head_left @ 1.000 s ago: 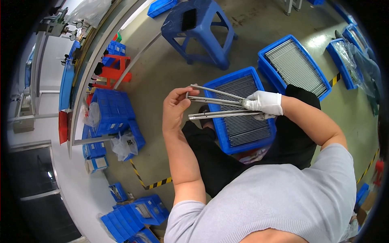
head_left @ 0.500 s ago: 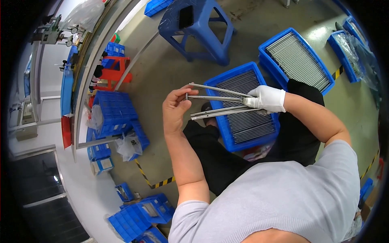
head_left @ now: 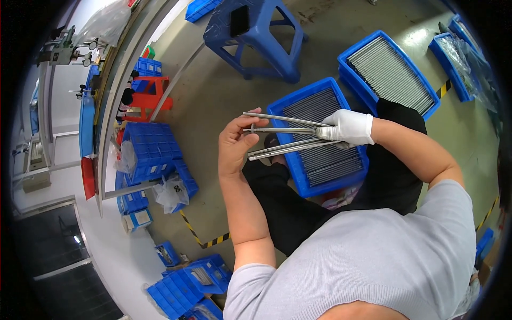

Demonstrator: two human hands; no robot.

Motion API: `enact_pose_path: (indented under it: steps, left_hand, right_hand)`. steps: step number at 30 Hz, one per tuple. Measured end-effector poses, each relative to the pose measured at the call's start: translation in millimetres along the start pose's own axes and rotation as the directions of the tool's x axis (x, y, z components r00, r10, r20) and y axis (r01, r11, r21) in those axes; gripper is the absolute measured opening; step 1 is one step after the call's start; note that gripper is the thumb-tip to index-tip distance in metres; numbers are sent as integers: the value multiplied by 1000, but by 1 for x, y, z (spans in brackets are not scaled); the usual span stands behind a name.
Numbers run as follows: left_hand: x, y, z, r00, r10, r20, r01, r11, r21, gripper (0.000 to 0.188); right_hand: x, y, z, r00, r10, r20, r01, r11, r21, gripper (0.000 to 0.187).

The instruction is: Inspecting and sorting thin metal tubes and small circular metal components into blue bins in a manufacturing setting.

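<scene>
1. Because the white glove wraps round them, we cannot see the right-hand ends of the slim metal rods [head_left: 288,130] or count them surely.
2. At the left ends, fingers partly cover the upper rods, and a small ring [head_left: 252,128], perhaps a disc, is too tiny for us to make out.
3. We see their long axes running left to right, fanned apart leftward; the top rod slopes down toward the glove, the lower ones rise toward it.
4. They look straight, shiny and silver-grey.
5. Our gloved right hand [head_left: 349,127] is closed round the bundle; our bare left hand [head_left: 234,143] has thumb and fingers nearly together, pinching the ring.
6. The rods are held partly over a blue crate [head_left: 335,186] of darker rods, whose near edge we see beside our black trousers [head_left: 288,213].
</scene>
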State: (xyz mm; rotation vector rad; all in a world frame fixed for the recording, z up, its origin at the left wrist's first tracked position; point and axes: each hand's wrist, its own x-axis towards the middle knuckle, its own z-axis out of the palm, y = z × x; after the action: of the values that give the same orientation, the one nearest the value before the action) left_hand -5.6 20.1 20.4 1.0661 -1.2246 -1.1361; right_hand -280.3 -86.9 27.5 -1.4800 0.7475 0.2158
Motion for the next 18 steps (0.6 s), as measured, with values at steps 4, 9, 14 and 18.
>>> enact_pose_path:
  steps: [4, 9, 14, 18]
  left_hand:
    - [-1, 1, -1, 1000, 7, -7, -6, 997, 83, 32]
    - [-1, 2, 3, 1000, -5, 19, 3, 996, 87, 33]
    - [-6, 4, 7, 997, -68, -32, 69, 997, 19, 33]
    - [-7, 7, 7, 992, -107, -70, 116, 981, 152, 27]
  right_hand:
    - [2, 2, 0, 1000, 0, 0, 0, 1000, -2, 58]
    - [2, 4, 0, 999, 35, 39, -37, 998, 41, 52]
    - [6, 7, 3, 997, 47, 64, -53, 994, 99, 50]
    - [12, 12, 5, 998, 49, 38, -52, 993, 104, 49]
